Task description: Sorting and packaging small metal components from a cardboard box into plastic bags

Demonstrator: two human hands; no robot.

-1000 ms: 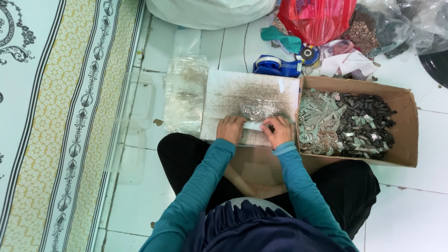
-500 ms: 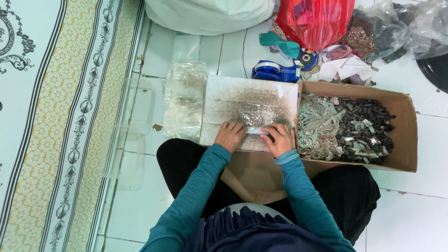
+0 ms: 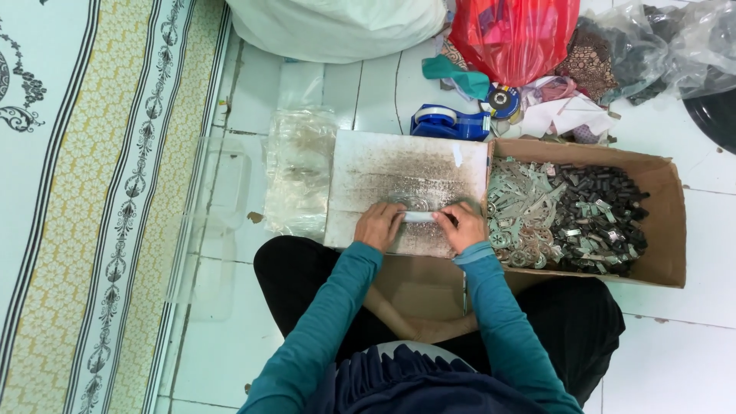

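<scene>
Both hands pinch one small pale packet [image 3: 419,217] between them, just below the middle of the frame: the left hand [image 3: 379,225] closes its fingers on the packet's left end, the right hand [image 3: 460,227] on its right end. What the packet holds is too small to tell; it may be a little clear bag. Its long axis runs left to right across the picture, level with the knuckles, so each hand sits at one end and neither is nearer than the other. It lies on, or just above, the lower edge of a scuffed white board [image 3: 409,172] resting on the person's lap. Just right of the right hand, an open cardboard box [image 3: 668,230] holds silvery metal parts and dark ones. Left of the board lies a stack of clear plastic bags [image 3: 299,172]; a blue tape dispenser [image 3: 448,123] stands above it.
</scene>
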